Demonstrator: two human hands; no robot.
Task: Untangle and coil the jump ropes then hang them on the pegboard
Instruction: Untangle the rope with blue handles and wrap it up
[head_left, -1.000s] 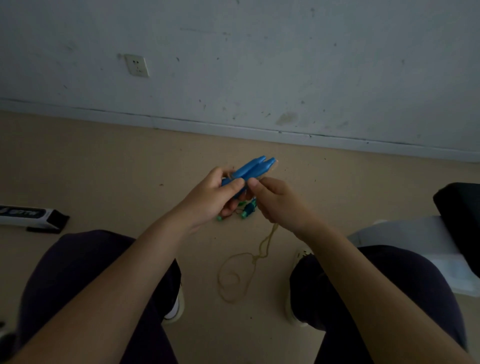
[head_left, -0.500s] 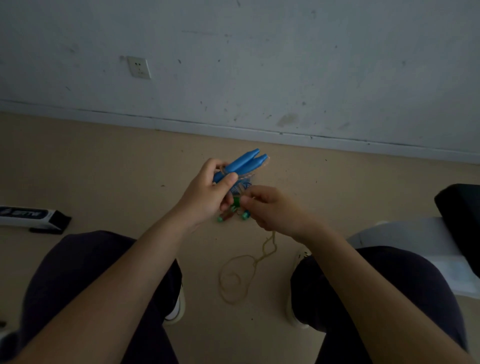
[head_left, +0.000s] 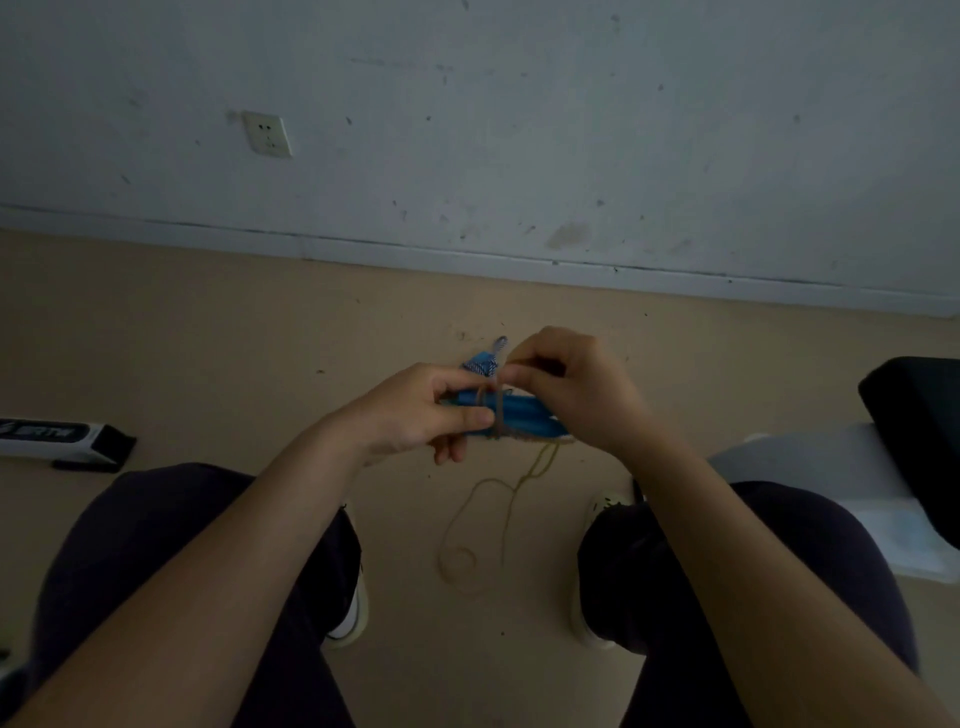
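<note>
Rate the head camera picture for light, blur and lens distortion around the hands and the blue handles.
Head view: dim and underexposed, no glare; left hand and right hand slightly soft; blue handles readable, tan cord faint against the floor; the wide lens bows the baseboard.

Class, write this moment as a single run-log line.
left hand: grips blue handles | right hand: pinches tan cord wrapped over handles | cord tail: hanging | hung: no

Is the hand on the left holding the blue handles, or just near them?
Touching. In the head view the left hand grips the blue handles: its thumb lies across their top and fingers curl underneath, with no gap.
</note>
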